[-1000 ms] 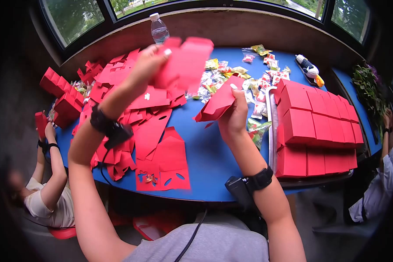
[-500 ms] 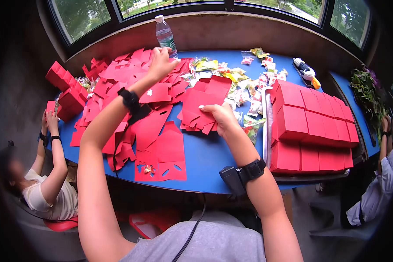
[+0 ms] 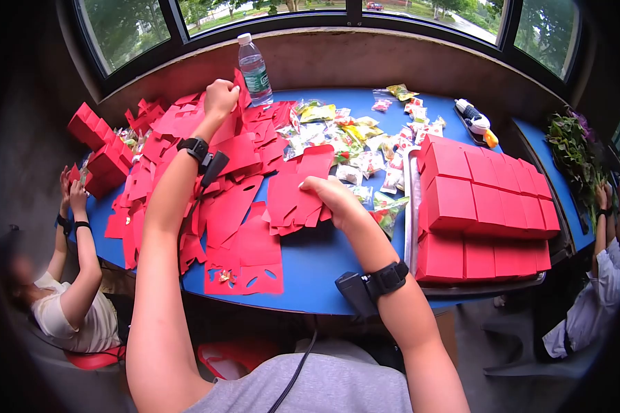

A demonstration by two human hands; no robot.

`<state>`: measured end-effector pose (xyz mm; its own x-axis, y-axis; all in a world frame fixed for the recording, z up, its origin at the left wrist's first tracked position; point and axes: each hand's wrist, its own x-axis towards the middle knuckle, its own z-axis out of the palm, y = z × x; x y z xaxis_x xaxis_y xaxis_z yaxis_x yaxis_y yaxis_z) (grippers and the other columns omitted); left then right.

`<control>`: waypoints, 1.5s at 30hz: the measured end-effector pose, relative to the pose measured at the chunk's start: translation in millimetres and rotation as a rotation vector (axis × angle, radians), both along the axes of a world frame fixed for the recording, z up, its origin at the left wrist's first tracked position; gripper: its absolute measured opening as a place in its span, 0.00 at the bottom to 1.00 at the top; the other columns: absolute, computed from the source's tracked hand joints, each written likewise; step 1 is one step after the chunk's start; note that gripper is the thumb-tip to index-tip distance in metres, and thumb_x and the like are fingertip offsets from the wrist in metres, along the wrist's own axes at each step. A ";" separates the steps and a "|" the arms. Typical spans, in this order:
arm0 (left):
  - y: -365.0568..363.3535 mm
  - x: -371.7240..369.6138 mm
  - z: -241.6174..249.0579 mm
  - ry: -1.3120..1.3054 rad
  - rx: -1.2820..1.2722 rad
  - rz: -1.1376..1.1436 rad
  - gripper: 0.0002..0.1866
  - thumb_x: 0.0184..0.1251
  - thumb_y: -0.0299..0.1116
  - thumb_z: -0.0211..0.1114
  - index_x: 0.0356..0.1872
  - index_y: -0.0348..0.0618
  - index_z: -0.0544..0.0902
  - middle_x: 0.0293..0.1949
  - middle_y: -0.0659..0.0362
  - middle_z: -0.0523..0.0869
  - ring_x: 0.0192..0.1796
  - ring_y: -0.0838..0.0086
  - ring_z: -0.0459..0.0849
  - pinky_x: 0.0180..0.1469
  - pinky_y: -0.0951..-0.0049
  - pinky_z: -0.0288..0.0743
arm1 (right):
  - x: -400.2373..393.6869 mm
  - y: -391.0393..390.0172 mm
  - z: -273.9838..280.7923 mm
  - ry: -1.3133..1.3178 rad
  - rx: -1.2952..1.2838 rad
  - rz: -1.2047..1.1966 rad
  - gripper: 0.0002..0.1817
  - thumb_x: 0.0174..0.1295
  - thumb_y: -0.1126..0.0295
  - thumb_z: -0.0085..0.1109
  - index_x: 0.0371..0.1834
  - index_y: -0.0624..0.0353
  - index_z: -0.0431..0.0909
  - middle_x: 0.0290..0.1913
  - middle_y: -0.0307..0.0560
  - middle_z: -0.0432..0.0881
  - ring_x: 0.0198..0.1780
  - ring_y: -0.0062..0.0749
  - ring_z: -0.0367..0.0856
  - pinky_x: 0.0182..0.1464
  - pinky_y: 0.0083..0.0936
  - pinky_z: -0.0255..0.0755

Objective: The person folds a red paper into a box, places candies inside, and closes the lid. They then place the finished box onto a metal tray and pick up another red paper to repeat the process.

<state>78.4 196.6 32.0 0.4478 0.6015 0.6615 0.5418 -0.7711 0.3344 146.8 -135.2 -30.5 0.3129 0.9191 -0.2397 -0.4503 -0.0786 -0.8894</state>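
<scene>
Honestly, with the left hand (image 3: 220,98) looking closed on a red sheet (image 3: 241,84) by the bottle (image 3: 255,74), I'd ease it off the far-left pile (image 3: 179,120) gently, and keep the right hand's (image 3: 337,197) thumb-on-top pinch on those cards (image 3: 288,196) mid-bench (image 3: 324,275) crease-free.

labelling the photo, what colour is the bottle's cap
The bottle's cap is white, best seen in the head view.

at my left hand (image 3: 220,98) i see a red folded-card sheet (image 3: 241,88), raised nearly edge-on; my right hand (image 3: 334,197) grips a loose stack of flat red card blanks (image 3: 291,195), overlapping, their cut tabs uneven.
</scene>
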 end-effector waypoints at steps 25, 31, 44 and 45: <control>-226.7 -63.5 16.2 0.182 -0.157 -1.009 0.37 0.51 0.43 0.70 0.64 0.46 0.66 0.67 0.51 0.62 0.69 0.60 0.59 0.69 0.59 0.52 | 12.8 -15.1 33.5 0.446 0.620 -0.127 0.19 0.61 0.64 0.51 0.54 0.58 0.68 0.48 0.47 0.76 0.49 0.34 0.78 0.51 0.32 0.75; -231.2 -39.8 -0.3 0.153 -0.011 -0.972 0.75 0.28 0.54 0.79 0.70 0.43 0.29 0.72 0.46 0.37 0.74 0.55 0.38 0.72 0.59 0.40 | 26.1 -19.7 31.8 0.555 0.584 -0.049 0.20 0.61 0.60 0.49 0.52 0.60 0.69 0.44 0.46 0.79 0.45 0.34 0.79 0.48 0.32 0.75; -246.0 -36.3 -19.6 0.096 0.173 -0.844 0.59 0.35 0.47 0.78 0.69 0.45 0.49 0.67 0.48 0.57 0.69 0.52 0.56 0.69 0.52 0.51 | -2.9 -22.1 25.1 0.160 0.413 0.050 0.27 0.67 0.49 0.38 0.64 0.50 0.61 0.59 0.42 0.70 0.57 0.33 0.72 0.55 0.34 0.70; -243.2 -38.7 -15.2 0.055 0.218 -0.900 0.57 0.36 0.45 0.77 0.68 0.45 0.51 0.66 0.48 0.59 0.69 0.52 0.56 0.69 0.54 0.53 | -1.6 -20.6 26.0 0.147 0.412 0.053 0.27 0.67 0.49 0.38 0.64 0.50 0.61 0.59 0.42 0.70 0.57 0.33 0.72 0.55 0.34 0.70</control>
<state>39.7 -46.5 16.8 0.7196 -0.1230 0.6834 -0.2806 -0.9517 0.1242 145.1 -155.8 -4.5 0.2524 0.9612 0.1114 -0.5794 0.2424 -0.7782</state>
